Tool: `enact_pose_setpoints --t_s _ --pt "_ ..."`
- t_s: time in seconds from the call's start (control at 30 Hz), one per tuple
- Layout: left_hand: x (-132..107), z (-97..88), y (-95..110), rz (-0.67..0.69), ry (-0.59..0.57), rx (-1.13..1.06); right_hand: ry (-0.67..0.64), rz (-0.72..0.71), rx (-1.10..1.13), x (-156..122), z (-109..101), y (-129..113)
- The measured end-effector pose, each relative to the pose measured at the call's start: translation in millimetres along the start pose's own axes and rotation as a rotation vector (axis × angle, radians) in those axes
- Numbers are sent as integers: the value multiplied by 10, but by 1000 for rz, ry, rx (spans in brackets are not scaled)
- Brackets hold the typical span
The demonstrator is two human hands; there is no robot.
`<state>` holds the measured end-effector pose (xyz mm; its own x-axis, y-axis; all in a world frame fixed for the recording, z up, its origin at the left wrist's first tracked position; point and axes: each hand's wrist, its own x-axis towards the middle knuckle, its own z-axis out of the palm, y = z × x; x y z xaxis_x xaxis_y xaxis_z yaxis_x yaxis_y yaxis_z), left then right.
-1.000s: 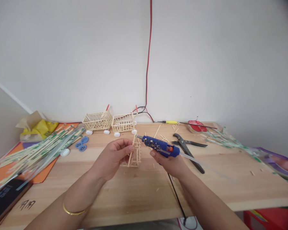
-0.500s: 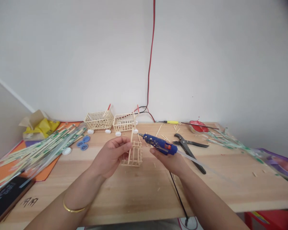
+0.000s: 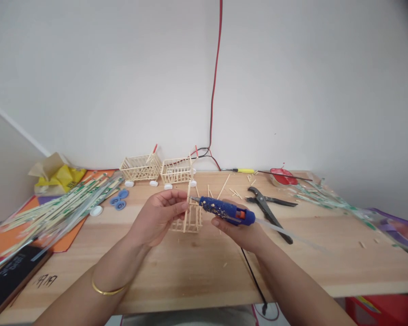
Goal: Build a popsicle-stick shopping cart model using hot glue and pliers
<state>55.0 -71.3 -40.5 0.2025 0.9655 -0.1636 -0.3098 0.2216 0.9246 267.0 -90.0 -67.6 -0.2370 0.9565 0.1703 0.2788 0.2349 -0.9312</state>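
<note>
Between thumb and fingers, my left hand [image 3: 159,215] pinches a small frame of glued wooden sticks [image 3: 193,222], holding it just above the table. My right hand [image 3: 243,233] is wrapped round a blue hot glue gun [image 3: 226,210] spotted with dried glue. The gun's metal nozzle points left and meets, or nearly meets, an upright stick of the frame near my left fingertips. A clear glue stick [image 3: 292,234] trails from the gun's back end. Part of the frame is hidden behind my left fingers.
Behind my hands stand two stick carts, a larger one [image 3: 141,168] and a smaller one [image 3: 177,172], on white wheels. Blue caps [image 3: 119,200] and packaged sticks [image 3: 68,203] lie left. Black pliers [image 3: 270,213] lie right. A dark phone-like box [image 3: 15,280] sits front left.
The glue gun's nozzle has dropped a little and shifted left along the frame's upright stick. The frame has turned slightly in my left hand.
</note>
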Motion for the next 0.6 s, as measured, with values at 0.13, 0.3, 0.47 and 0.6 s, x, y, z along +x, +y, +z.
enact_pose_setpoints --t_s 0.13,0.3,0.47,0.6 --pt "18 -19 -17 79 17 -4 3 7 -14 -6 7 22" --pt "26 -32 -42 155 37 22 -27 8 -33 -11 11 22" --pt "19 -26 -58 210 39 40 -35 21 -73 -17 9 20" --pt "27 -27 -56 239 55 45 -9 14 -110 8 -4 22"
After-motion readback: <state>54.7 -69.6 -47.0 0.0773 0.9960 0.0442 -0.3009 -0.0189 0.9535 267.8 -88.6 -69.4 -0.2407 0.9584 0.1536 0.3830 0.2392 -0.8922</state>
